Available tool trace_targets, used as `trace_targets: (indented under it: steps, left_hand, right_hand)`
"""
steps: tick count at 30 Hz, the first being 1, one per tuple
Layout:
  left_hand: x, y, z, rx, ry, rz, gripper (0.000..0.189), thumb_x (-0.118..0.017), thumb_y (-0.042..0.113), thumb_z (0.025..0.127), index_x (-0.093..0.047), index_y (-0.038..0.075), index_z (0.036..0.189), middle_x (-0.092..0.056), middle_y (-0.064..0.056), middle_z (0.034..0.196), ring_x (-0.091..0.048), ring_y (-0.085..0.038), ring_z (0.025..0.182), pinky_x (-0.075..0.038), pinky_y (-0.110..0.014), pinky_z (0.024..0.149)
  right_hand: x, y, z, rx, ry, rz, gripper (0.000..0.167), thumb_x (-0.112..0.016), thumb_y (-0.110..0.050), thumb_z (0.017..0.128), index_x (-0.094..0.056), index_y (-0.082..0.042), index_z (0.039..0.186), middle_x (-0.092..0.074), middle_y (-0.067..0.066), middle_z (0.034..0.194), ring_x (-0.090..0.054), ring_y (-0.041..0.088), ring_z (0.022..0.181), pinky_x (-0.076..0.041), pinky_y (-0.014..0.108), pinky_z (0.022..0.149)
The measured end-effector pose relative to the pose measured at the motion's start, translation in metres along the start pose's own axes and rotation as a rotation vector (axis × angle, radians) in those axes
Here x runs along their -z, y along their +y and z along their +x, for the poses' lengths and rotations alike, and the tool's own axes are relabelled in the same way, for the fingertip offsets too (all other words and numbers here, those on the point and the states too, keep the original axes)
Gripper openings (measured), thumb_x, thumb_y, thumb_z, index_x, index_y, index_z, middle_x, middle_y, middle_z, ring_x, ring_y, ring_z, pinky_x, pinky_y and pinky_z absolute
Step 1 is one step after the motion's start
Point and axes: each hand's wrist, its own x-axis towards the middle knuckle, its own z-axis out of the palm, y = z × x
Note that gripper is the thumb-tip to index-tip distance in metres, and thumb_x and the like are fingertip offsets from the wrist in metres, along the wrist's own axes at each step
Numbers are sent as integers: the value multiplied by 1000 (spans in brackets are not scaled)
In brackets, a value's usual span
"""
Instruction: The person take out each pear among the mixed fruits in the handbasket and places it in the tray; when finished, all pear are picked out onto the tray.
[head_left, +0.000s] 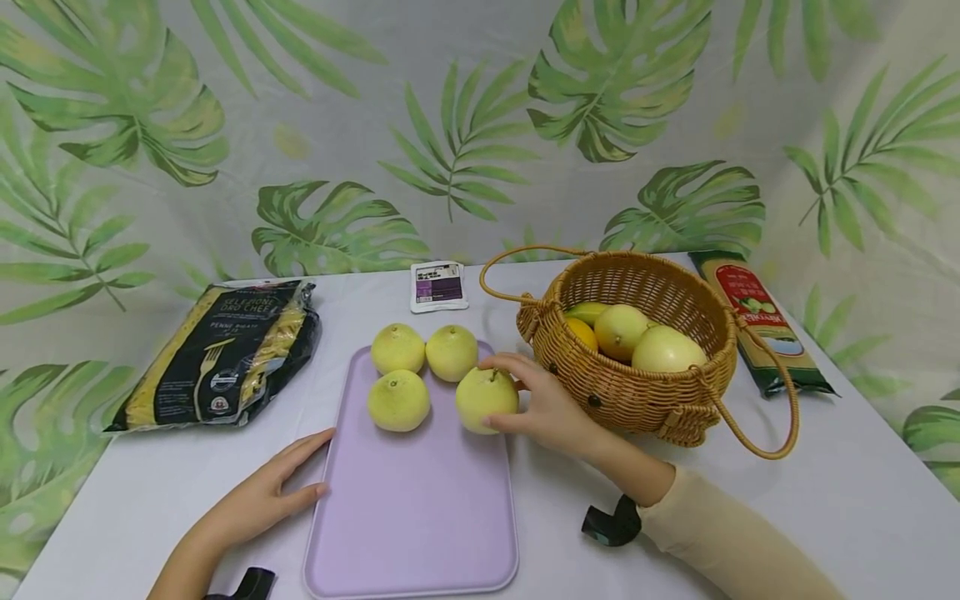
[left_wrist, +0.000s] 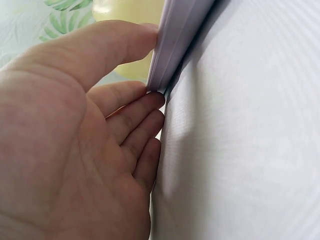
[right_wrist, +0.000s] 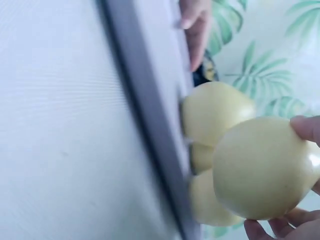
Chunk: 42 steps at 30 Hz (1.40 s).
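A round yellow-green pear with its stem up is held in my right hand, thumb on the near side and fingers on the far side. It is over the right part of the lilac tray; the right wrist view shows the held pear apart from the tray surface. Three similar pears sit grouped at the tray's far end. My left hand lies at the tray's left edge, fingers extended. In the left wrist view its thumb and fingertips touch the tray's rim.
Right of the tray stands a wicker basket with raised handles, holding pears, an orange and a green-yellow fruit. A penne pasta bag lies left, a small white packet behind, a green-and-red packet far right.
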Motion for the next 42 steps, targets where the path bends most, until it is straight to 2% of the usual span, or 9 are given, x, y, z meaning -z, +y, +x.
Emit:
trace_targets:
  steps: [6,12,17,21,27,35,42]
  left_hand:
    - [0,1,0,12,-6,-34,65,-63,30,84,-33,17,140,-33,-13,139,-22,-37,127,-19,-60,97]
    - [0,1,0,0,0,-16,65,-63,30,84,-32,18,140,-33,-13,139,-23,-38,127,-19,-60,97]
    - [0,-2,0,-12,3,-8,65,-63,30,84,-32,20,140,-34,-11,139,-24,-38,127,-20,-59,97]
    - [-1,-1,0,-9,4,11,65,-63,31,84,-32,21,140,-34,-9,139,-24,-35,127,-21,-57,98]
    - [0,0,-1,0,8,39,65,-63,32,84,-32,23,140,-34,-6,139,-26,-30,127,-22,-53,98]
    - [0,-1,-1,-7,7,30,65,-62,32,84,-32,21,140,-34,-8,139,-26,-33,127,-22,-57,97]
    - [0,-1,-1,-6,6,34,65,-62,32,84,-32,22,140,-34,-7,139,-26,-30,127,-22,-55,97]
  right_hand:
    - [-23,18,5,-51,-1,-38,59,-78,-12,69,-53,-10,122,-48,3,124,-44,16,110,-43,32,85]
    - [-34,22,10,-109,15,-27,61,-77,-17,71,-50,-14,126,-48,3,124,-46,14,103,-42,32,85]
    - [-34,18,10,-133,-54,-36,67,-75,-20,74,-44,-18,133,-42,3,132,-39,17,118,-33,36,97]
    - [-31,15,9,-136,-89,-28,69,-74,-14,74,-41,-18,135,-41,5,131,-37,20,119,-32,39,98]
    - [-36,18,11,-115,-55,-4,67,-74,-11,75,-42,-15,134,-41,7,124,-42,18,113,-38,34,94]
    - [-42,22,15,-110,-29,3,68,-74,-9,74,-41,-15,134,-39,8,127,-41,16,115,-38,28,94]
    - [-35,14,11,-146,-30,-55,76,-75,-24,74,-34,-17,138,-38,8,129,-43,24,112,-37,37,94]
